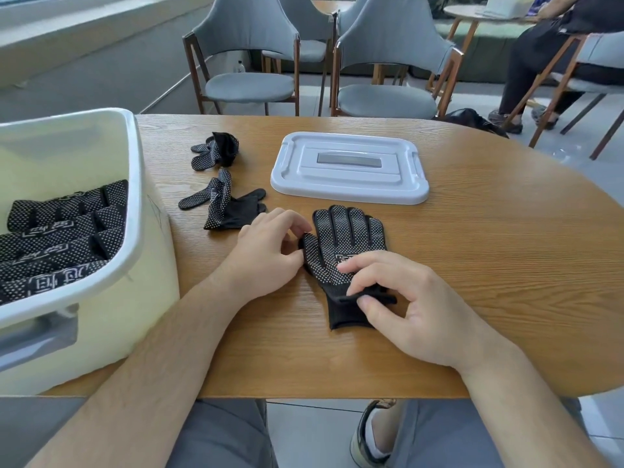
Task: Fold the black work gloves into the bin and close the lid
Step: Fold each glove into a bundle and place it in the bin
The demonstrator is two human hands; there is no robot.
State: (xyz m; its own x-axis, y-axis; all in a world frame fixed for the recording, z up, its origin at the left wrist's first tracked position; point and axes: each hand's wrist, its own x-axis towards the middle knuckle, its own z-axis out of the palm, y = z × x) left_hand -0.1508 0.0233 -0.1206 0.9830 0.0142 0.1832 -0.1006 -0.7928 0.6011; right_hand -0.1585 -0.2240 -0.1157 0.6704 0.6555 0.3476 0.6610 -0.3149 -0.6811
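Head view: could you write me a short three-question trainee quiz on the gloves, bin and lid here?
1. True or false: the lid sits on the bin.
2. Besides the flat glove in front of the person, how many crumpled gloves lie on the table? A) one B) two C) four
3. Fill in: the right hand pinches the flat glove at its ____.
Key: 1 false, the lid lies on the table, apart from the bin; 2 B; 3 cuff.
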